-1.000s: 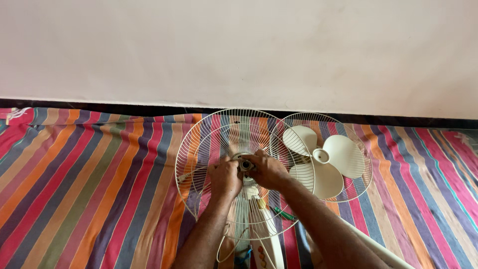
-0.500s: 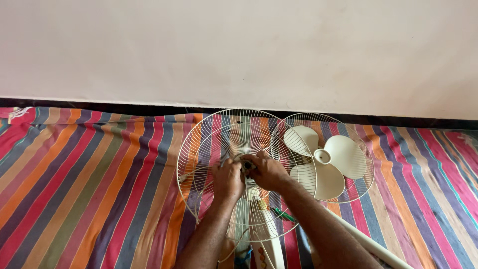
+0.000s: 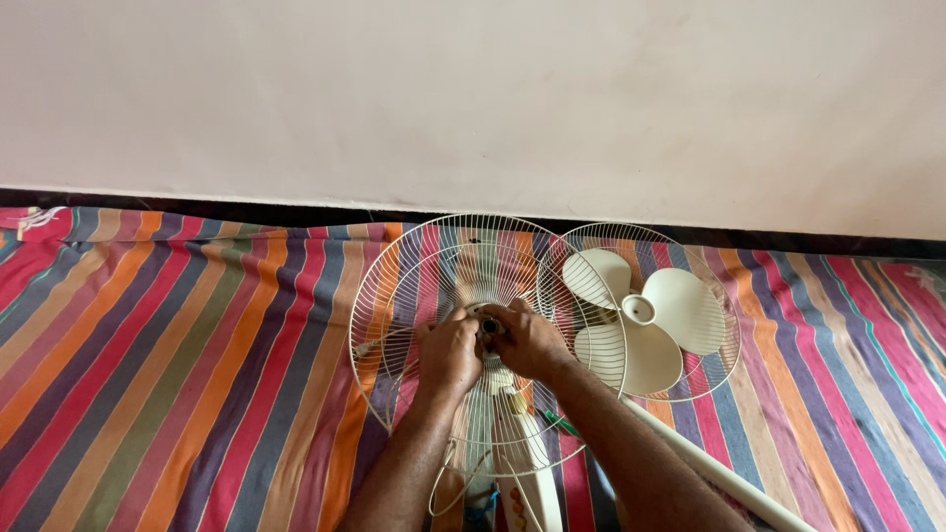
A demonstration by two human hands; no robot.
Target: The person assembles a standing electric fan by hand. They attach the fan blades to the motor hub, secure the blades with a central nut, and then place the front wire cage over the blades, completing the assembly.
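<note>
View from the head camera. The left hand [image 3: 448,350] and the right hand [image 3: 530,340] meet at the centre of a white wire fan guard [image 3: 414,266], which lies face-up on a striped cloth [image 3: 177,355]. Both hands are curled, their fingertips closing on the small dark hub [image 3: 487,326] at the guard's middle; the thumbs and fingers hide most of the hub, so the exact grip on it cannot be told. Beneath the guard, towards the viewer, the cream fan body [image 3: 517,463] shows through the wires. Just right of the first guard and overlapping its rim lies a second wire guard [image 3: 705,286], with a cream three-bladed fan blade [image 3: 636,315] resting on it. A white pole [image 3: 719,473] runs diagonally along the right forearm. A pale wall [image 3: 473,99] closes the scene behind.
</note>
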